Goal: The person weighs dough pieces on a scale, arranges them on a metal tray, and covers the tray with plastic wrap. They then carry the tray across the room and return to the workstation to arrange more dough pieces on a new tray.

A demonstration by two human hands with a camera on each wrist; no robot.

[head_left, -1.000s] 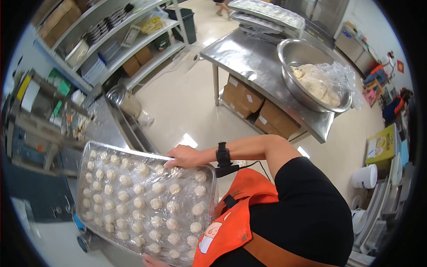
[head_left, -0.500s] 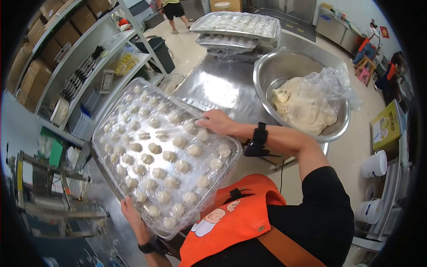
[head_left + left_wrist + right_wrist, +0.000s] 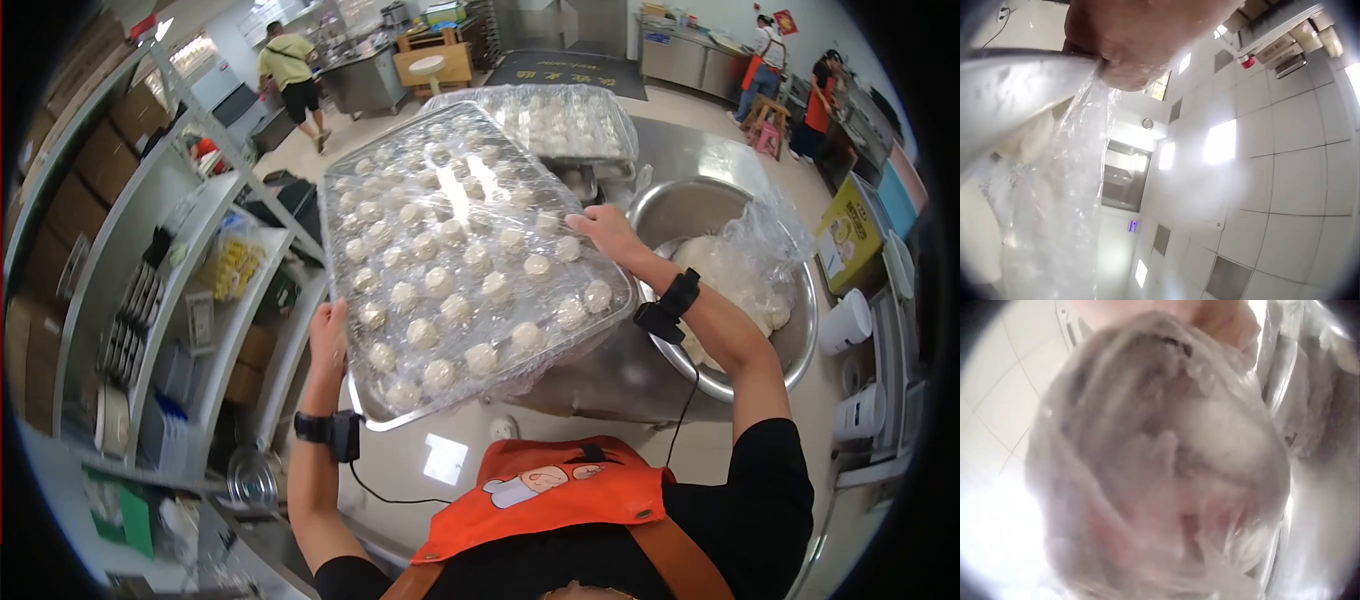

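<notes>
At tray (image 3: 366, 408) edges, left hand (image 3: 328, 335), right hand (image 3: 610, 237) curl fingers; left wrist view adds ceiling (image 3: 1297, 178).

None legible: lettering on dark floor mat (image 3: 568, 72) and yellow-green box (image 3: 846, 232) too small.

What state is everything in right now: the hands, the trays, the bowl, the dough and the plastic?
Left hand: gripping the held tray's edge.
Right hand: gripping its other side.
Held tray: raised, film-covered.
Dough balls: rounded, under film.
Stacked trays: filled, wrapped in plastic.
Bowl: upright, holding dough.
Big dough: one mass, partly covered.
Loose plastic: crumpled over the dough.
</notes>
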